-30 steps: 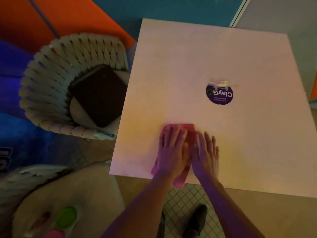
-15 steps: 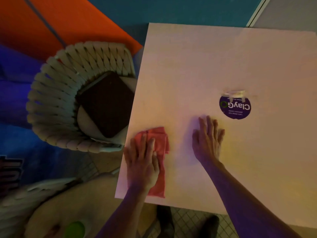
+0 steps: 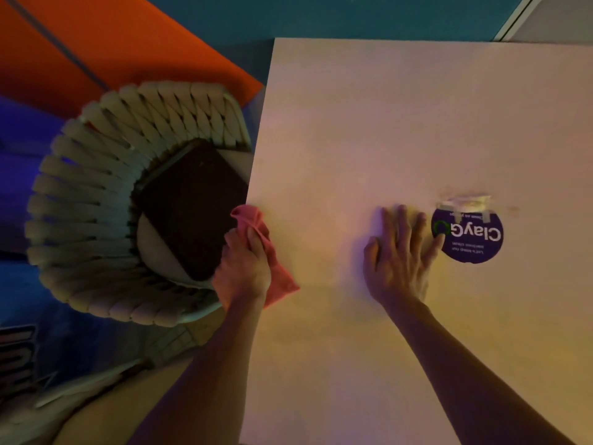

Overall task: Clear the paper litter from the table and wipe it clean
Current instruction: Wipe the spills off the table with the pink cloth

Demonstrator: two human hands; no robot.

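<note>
The left hand is curled around a pink cloth and grips it at the left edge of the pale square worktop. One bunched end of the cloth sticks up past the fingers and hangs out over the edge. The other end lies flat on the worktop, just right of the hand.

The right hand lies flat on the worktop with its fingers straight and spread. It holds nothing. It is well apart from the left hand. Its little finger touches the edge of a round purple sticker with white letters on it. A small torn bit of whitish paper or tape sits at the far edge of the sticker.

To the left of the worktop is a round woven chair made of thick pale rope. A dark brown square cushion lies on its seat. The floor far off is orange and teal.
</note>
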